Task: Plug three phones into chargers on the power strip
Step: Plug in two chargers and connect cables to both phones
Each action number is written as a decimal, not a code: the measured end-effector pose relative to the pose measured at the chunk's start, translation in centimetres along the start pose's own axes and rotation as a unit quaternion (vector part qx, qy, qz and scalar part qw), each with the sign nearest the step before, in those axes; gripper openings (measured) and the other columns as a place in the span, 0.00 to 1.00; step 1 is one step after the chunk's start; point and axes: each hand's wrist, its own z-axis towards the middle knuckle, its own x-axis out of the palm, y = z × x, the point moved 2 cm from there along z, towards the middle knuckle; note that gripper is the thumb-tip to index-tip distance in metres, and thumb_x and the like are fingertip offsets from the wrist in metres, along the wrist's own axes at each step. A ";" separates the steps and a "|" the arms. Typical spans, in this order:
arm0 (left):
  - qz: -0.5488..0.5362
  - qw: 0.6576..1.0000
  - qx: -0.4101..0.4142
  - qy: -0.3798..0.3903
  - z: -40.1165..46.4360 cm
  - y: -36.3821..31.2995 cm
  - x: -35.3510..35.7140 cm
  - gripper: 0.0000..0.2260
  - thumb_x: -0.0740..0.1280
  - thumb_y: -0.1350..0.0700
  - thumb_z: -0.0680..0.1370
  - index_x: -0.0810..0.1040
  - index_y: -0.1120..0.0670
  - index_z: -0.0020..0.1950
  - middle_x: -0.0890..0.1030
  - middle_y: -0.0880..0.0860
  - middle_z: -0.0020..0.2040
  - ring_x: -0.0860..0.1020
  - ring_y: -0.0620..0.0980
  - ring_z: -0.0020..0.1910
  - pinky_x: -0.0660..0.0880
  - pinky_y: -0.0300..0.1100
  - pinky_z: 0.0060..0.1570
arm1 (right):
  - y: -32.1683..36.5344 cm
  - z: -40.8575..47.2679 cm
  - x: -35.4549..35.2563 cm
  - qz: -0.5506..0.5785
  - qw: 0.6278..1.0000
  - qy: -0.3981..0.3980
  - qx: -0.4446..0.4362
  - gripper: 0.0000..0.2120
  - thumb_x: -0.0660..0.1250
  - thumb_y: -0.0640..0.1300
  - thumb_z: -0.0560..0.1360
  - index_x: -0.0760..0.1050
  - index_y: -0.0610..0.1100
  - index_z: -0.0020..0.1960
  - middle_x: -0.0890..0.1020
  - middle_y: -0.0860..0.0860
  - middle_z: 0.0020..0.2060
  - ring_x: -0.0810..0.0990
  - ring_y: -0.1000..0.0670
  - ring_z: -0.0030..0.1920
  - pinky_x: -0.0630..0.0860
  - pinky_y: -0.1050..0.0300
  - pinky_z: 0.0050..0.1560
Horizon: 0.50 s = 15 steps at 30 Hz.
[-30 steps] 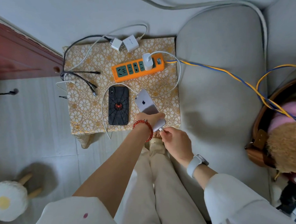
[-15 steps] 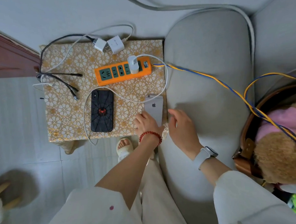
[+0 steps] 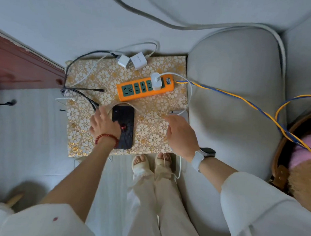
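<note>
An orange power strip (image 3: 145,88) lies on the small table covered in a gold floral cloth (image 3: 151,135), with one white charger (image 3: 156,81) plugged into it. That charger's white cable (image 3: 190,92) curves down to a silver phone (image 3: 177,112), lying at the table's right edge and mostly hidden by my right hand (image 3: 180,134), which hovers over it with fingers apart. My left hand (image 3: 104,125) grips the left edge of a black phone (image 3: 125,126) with a red spider mark. Two loose white chargers (image 3: 131,60) sit at the table's back edge.
Black and white cables (image 3: 79,93) trail over the table's left side. A grey sofa cushion (image 3: 235,97) flanks the table on the right, with a blue-yellow cord (image 3: 238,99) across it. A basket with a plush toy (image 3: 302,156) stands far right. My feet (image 3: 151,162) are below the table's front edge.
My left hand let go of the silver phone, now flat at the table's right edge, and moved left onto the black phone. My right hand opened above the silver phone.
</note>
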 end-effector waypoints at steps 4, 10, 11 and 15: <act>-0.024 1.000 -0.001 -0.006 1.8 1.6 0.2 0.19 0.57 0.61 0.77 0.63 0.58 0.68 0.68 0.64 0.64 0.67 0.64 0.63 0.69 0.60 0.58 | 1.5 2.7 2.1 -0.106 0.991 0.074 -0.038 0.24 0.55 0.37 0.76 0.55 0.41 0.72 0.65 0.44 0.70 0.60 0.45 0.71 0.55 0.47 0.73; -0.153 0.988 -0.031 -0.013 2.0 2.4 0.0 0.13 0.60 0.59 0.77 0.69 0.60 0.60 0.78 0.63 0.53 0.76 0.61 0.50 0.72 0.52 0.48 | 2.9 5.0 3.6 -0.125 0.982 0.141 0.007 0.27 0.54 0.41 0.77 0.49 0.41 0.73 0.72 0.43 0.64 0.69 0.42 0.66 0.64 0.42 0.65; -0.187 0.981 -0.023 -0.034 1.5 2.7 -0.5 0.13 0.62 0.60 0.75 0.70 0.60 0.59 0.78 0.62 0.51 0.75 0.58 0.46 0.72 0.48 0.45 | 3.1 5.1 3.3 -0.095 0.987 0.131 -0.007 0.25 0.54 0.41 0.78 0.52 0.42 0.73 0.76 0.42 0.57 0.75 0.42 0.56 0.70 0.44 0.55; -0.252 0.958 0.102 -0.085 -4.0 3.7 -1.2 0.11 0.64 0.69 0.71 0.76 0.62 0.52 0.76 0.59 0.45 0.73 0.50 0.39 0.74 0.43 0.38 | 2.4 3.9 1.7 0.008 0.980 0.190 -0.058 0.16 0.52 0.41 0.79 0.69 0.44 0.64 0.78 0.49 0.39 0.69 0.54 0.29 0.62 0.59 0.30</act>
